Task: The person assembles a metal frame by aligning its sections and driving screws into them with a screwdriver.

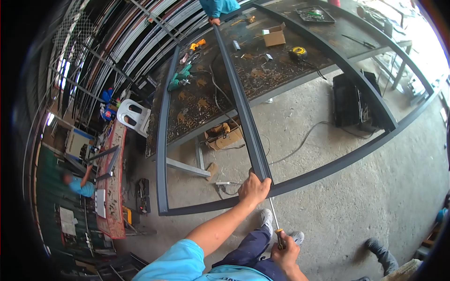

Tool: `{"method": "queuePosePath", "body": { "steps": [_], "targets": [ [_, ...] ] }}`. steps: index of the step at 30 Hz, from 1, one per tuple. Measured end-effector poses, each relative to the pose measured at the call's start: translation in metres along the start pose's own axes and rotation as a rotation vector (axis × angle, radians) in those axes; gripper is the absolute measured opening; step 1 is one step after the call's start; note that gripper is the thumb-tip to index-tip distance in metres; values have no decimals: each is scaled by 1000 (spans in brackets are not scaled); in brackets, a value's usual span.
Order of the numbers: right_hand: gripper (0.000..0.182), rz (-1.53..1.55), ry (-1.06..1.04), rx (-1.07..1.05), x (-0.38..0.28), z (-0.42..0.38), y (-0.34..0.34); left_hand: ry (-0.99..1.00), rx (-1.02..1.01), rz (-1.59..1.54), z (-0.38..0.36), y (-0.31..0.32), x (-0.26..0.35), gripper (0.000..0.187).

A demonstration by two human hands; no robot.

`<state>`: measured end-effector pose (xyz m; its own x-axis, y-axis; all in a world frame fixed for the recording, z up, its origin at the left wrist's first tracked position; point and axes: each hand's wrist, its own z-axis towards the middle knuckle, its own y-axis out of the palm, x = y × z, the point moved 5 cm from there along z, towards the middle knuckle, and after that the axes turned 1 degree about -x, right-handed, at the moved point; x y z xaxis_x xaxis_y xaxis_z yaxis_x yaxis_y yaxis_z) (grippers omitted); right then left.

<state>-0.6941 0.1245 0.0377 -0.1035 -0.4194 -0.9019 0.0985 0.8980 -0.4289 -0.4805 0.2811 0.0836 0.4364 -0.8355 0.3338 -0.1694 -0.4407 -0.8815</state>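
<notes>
A large dark grey metal frame (323, 174) with crossbars lies over the workbench and reaches out toward me. My left hand (254, 188) grips the near end of its middle bar (243, 110), where that bar meets the front rail. Lower and to the right, my right hand (285, 253) holds a screwdriver (280, 238) by its yellow and black handle. The long shaft points up to the joint beside my left hand; whether the tip touches a screw cannot be made out. At the bar's far end a co-worker's hand (214, 21) rests on the frame.
On the workbench (262, 75) are a green power tool (180, 78), a tape measure (298, 52) and a small cardboard box (274, 35). A black case (349, 100) and cables lie on the floor. Another person (82, 186) works at a red table (112, 187) on the left.
</notes>
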Motion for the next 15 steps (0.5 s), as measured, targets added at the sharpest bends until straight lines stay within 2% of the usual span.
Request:
{"method": "queuePosePath", "body": {
  "steps": [3, 5, 7, 9, 15],
  "targets": [
    [42, 70, 84, -43, 3, 6, 5, -41, -16, 68, 6, -1, 0, 54],
    [42, 233, 204, -81, 3, 7, 5, -54, -14, 73, 5, 0, -1, 54],
    [45, 274, 211, -98, 4, 6, 6, -52, -18, 78, 6, -1, -1, 55],
    [51, 537, 433, -162, 6, 5, 11, -42, -20, 82, 7, -1, 1, 56],
    [61, 763, 555, -209, -2, 9, 13, -82, -24, 75, 5, -7, 5, 57]
  ]
}}
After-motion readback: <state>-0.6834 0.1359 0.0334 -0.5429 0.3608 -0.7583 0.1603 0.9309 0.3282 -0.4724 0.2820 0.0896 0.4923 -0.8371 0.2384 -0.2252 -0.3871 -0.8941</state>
